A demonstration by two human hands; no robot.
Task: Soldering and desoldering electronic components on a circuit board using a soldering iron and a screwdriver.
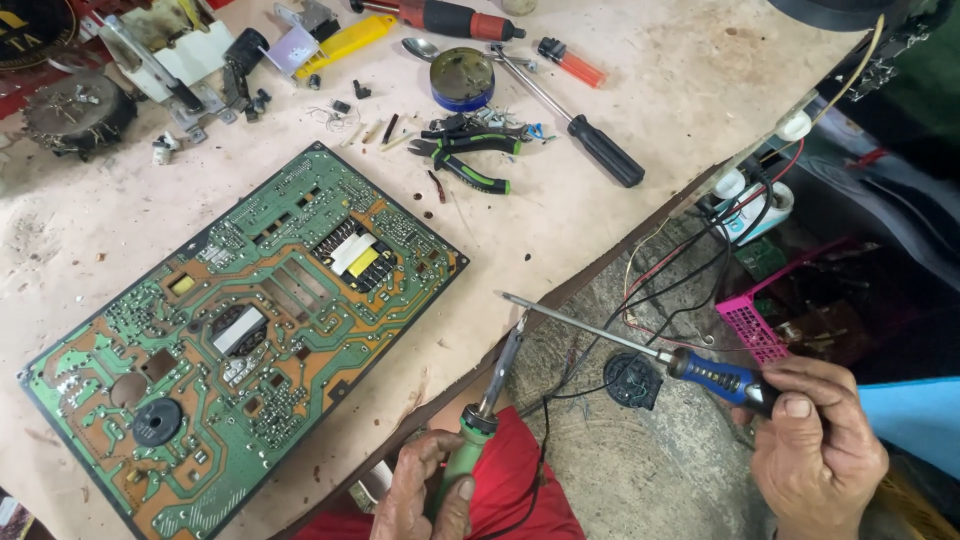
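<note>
Head view shows the left hand (pixel 428 495) at six o'clock gripping a green-handled soldering iron (pixel 490 400), the right hand (pixel 815 445) at four o'clock clasping a blue-handled screwdriver (pixel 640 345), circuit board (pixel 240 320) at nine o'clock.

Circuit board (pixel 230 330) corner cut off

One head-worn camera looks steeply down and forward over the workbench (pixel 620 200) at close range. The bench fills the upper left; its edge runs diagonally from lower left to upper right. The circuit board (pixel 240 320) lies left of centre. Both hands enter from the bottom edge. No second view exists.
</note>
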